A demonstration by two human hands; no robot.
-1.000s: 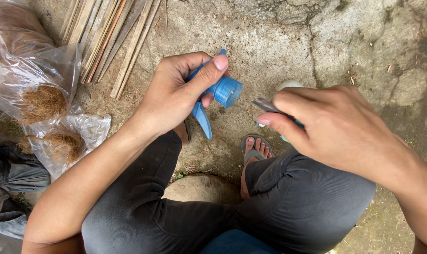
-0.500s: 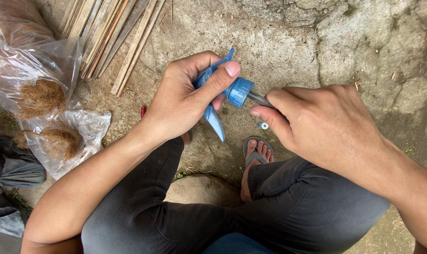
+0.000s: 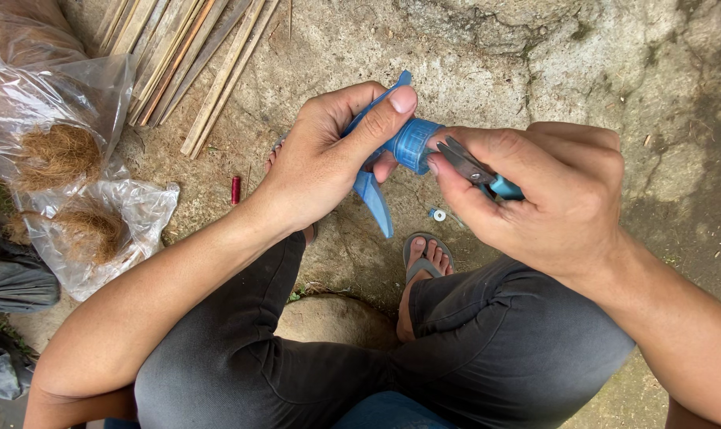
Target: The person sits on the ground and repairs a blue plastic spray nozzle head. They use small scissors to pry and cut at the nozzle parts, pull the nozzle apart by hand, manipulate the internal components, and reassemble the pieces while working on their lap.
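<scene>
Since a moment ago: scissors [image 3: 480,171] brought against collar of blue spray-trigger head [image 3: 400,147]. Head gripped in left hand [image 3: 329,159], above knees; right hand [image 3: 543,199] closed round scissors. Below: small white cap [image 3: 438,214]; bamboo strips [image 3: 193,56] upper left.

One blue spray head [image 3: 392,151], one pair of pliers [image 3: 476,171], two plastic bags [image 3: 82,159], two hands [image 3: 321,167]

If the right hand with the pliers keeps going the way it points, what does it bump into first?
The right hand points its pliers leftward at the blue sprayer head held in the left hand. It would most likely meet the sprayer's round collar first; the tips look nearly touching it already, though depth is hard to judge.
</scene>
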